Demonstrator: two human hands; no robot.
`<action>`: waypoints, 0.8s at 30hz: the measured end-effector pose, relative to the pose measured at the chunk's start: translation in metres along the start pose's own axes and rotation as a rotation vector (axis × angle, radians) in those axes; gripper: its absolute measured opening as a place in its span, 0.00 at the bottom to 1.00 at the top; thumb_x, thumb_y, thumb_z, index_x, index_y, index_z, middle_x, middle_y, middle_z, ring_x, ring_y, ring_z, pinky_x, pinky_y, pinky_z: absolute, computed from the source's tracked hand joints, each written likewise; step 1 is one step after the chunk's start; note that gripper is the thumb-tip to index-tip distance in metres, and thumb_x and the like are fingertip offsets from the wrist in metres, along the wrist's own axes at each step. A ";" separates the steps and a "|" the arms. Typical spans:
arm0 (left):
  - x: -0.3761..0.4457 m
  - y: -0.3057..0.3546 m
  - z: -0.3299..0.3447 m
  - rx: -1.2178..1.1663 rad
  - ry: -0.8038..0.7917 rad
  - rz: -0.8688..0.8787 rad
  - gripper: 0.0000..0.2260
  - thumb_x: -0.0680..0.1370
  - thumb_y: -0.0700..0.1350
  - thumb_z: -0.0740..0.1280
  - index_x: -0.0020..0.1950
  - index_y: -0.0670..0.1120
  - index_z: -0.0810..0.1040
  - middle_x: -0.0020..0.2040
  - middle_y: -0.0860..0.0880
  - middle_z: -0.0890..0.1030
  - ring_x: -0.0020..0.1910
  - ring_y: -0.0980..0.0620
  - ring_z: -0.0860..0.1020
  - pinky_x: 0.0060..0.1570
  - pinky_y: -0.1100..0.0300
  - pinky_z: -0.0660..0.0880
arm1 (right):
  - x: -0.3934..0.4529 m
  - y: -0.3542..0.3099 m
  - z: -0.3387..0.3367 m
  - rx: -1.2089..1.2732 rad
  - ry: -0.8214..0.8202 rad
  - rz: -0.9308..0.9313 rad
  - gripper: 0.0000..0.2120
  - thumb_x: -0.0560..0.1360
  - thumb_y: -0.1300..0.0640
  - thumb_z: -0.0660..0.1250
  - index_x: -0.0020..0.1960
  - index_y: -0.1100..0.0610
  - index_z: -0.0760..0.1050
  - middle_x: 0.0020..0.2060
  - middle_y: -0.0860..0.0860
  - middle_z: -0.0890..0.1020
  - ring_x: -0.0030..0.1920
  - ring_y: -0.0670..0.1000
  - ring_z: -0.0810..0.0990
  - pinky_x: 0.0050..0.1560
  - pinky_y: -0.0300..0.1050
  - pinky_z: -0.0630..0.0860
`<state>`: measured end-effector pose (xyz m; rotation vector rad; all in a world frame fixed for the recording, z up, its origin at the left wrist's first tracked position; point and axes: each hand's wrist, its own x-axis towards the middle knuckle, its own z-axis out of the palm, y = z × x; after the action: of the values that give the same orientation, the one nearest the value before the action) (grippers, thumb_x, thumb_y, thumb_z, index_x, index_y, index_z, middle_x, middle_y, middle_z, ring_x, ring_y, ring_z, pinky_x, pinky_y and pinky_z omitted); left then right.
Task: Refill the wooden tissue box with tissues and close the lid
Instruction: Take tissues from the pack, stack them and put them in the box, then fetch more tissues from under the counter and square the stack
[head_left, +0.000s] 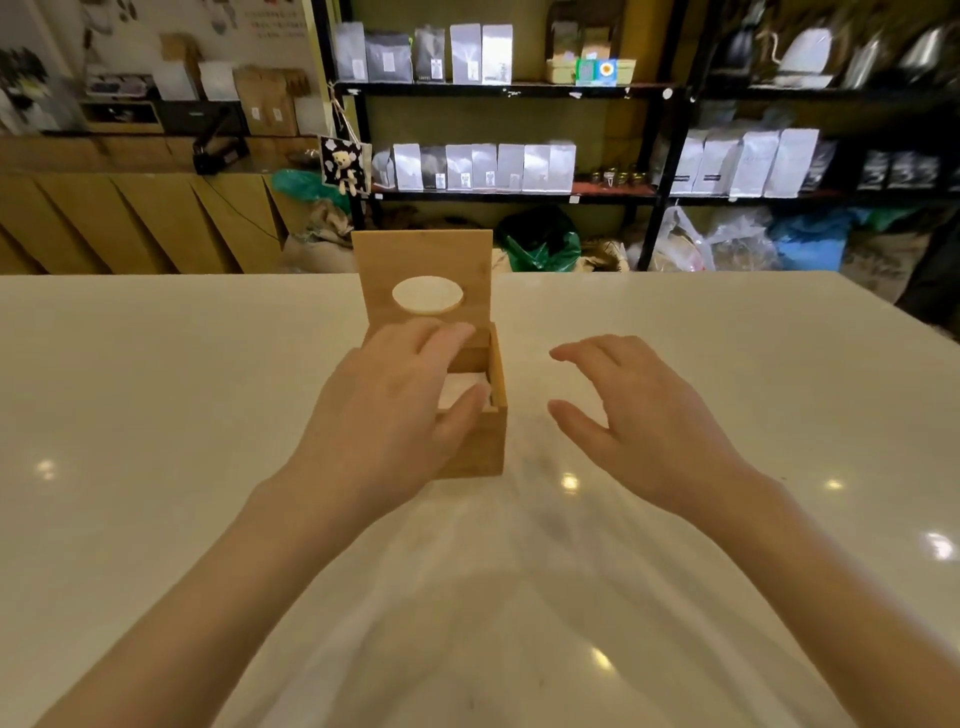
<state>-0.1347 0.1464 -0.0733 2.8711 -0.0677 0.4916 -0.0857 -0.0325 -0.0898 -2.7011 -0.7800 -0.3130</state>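
A square wooden tissue box (488, 441) stands in the middle of the white table (156, 395). Its hinged lid (379, 270), with an oval hole, stands upright at the back. White tissues (460, 391) lie inside the box. My left hand (384, 410) hovers over the open box, covering its left part, fingers spread above the rim and thumb at the front edge. It holds nothing. My right hand (639, 421) floats just right of the box, fingers apart and curved, not touching it.
Behind the table stand black shelves (519, 91) with grey and white pouches. Plastic bags (540, 244) lie on the floor beneath. A wooden counter (130, 223) runs along the left. A small hanging pouch with a bear (344, 163) hangs from the shelf frame.
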 end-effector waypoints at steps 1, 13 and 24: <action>-0.007 0.003 0.007 0.069 0.041 0.015 0.22 0.77 0.56 0.54 0.70 0.49 0.64 0.69 0.50 0.69 0.67 0.50 0.67 0.63 0.53 0.67 | -0.008 0.002 0.002 -0.025 0.020 -0.014 0.23 0.77 0.51 0.60 0.70 0.53 0.63 0.67 0.51 0.70 0.67 0.52 0.65 0.65 0.47 0.65; -0.115 0.067 0.068 0.197 0.157 0.003 0.25 0.76 0.52 0.51 0.70 0.42 0.63 0.70 0.42 0.69 0.70 0.44 0.66 0.65 0.42 0.63 | -0.124 0.020 0.028 -0.118 0.343 -0.006 0.25 0.74 0.50 0.53 0.67 0.61 0.66 0.64 0.59 0.75 0.67 0.54 0.63 0.66 0.51 0.62; -0.252 0.124 0.119 0.028 0.150 -0.017 0.21 0.77 0.48 0.56 0.68 0.42 0.65 0.67 0.42 0.73 0.67 0.47 0.67 0.62 0.49 0.69 | -0.273 0.020 0.066 -0.032 0.348 -0.030 0.21 0.74 0.55 0.59 0.65 0.62 0.67 0.63 0.59 0.76 0.65 0.54 0.67 0.67 0.47 0.60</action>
<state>-0.3438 0.0005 -0.2396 2.8489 -0.0112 0.7074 -0.2925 -0.1558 -0.2351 -2.5612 -0.7151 -0.7825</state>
